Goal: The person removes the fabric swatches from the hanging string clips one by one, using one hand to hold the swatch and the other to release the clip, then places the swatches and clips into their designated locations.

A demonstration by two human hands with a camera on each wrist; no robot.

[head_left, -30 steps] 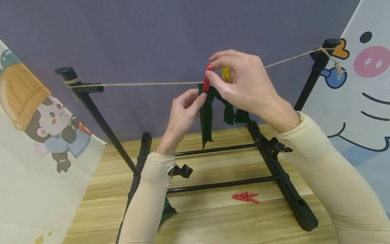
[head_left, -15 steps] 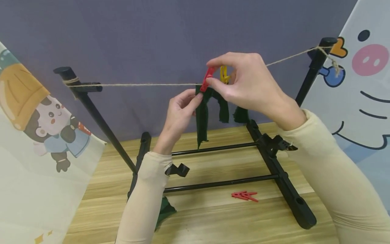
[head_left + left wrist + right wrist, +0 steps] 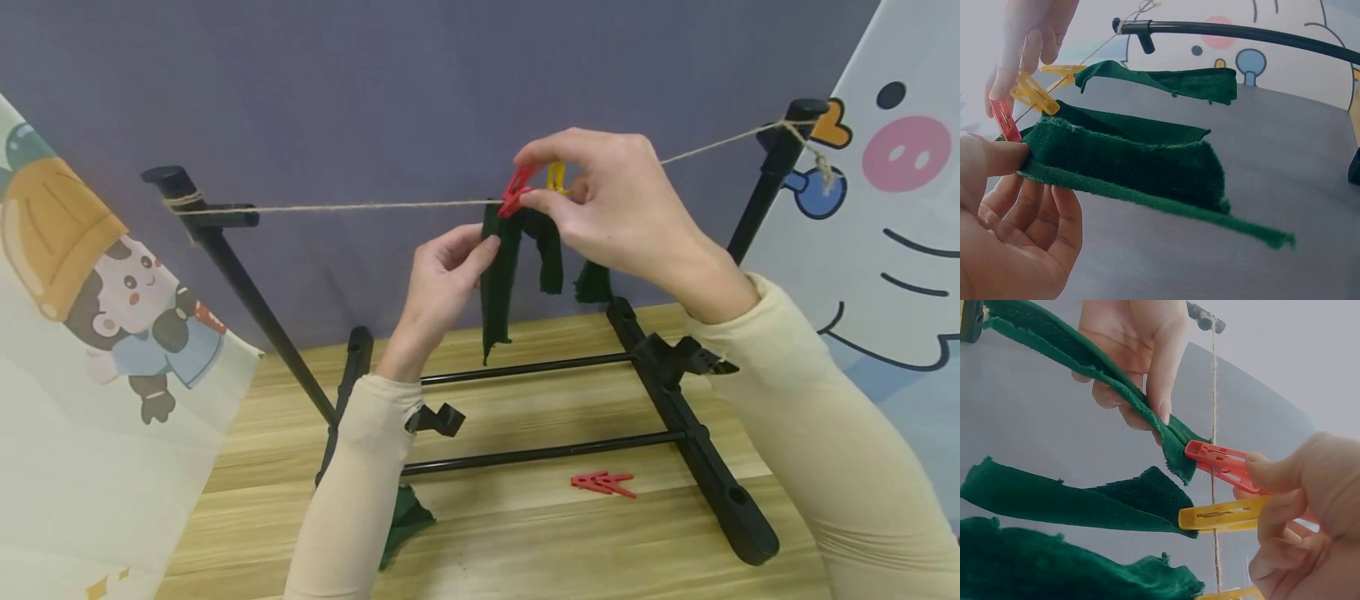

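Velvety green cloth (image 3: 497, 292) with frayed edges hangs in a narrow, folded strip from thin, twisted, fibrous string (image 3: 360, 206), tied between the posts of a smooth black tubular frame (image 3: 255, 300). The red peg (image 3: 516, 193) is glossy, slotted and slim; two yellow pegs (image 3: 1219, 514) of similar shape clip further green pieces (image 3: 1079, 497) to the line. Below, the worktop (image 3: 555, 550) shows pale, streaky wood grain and carries red pegs (image 3: 603, 483) and a crumpled green scrap (image 3: 408, 521).

The left hand (image 3: 442, 283) reaches up from below, its grip pinching the strip near its top between thumb and fingers. The right hand (image 3: 622, 192) arches in from the other side, wrist bent, its grip squeezing the red peg's handles between thumb and forefinger.

The red peg tilts at the string, its nose overlapping the strip's top edge; the strip drops to a ragged, pointed end.
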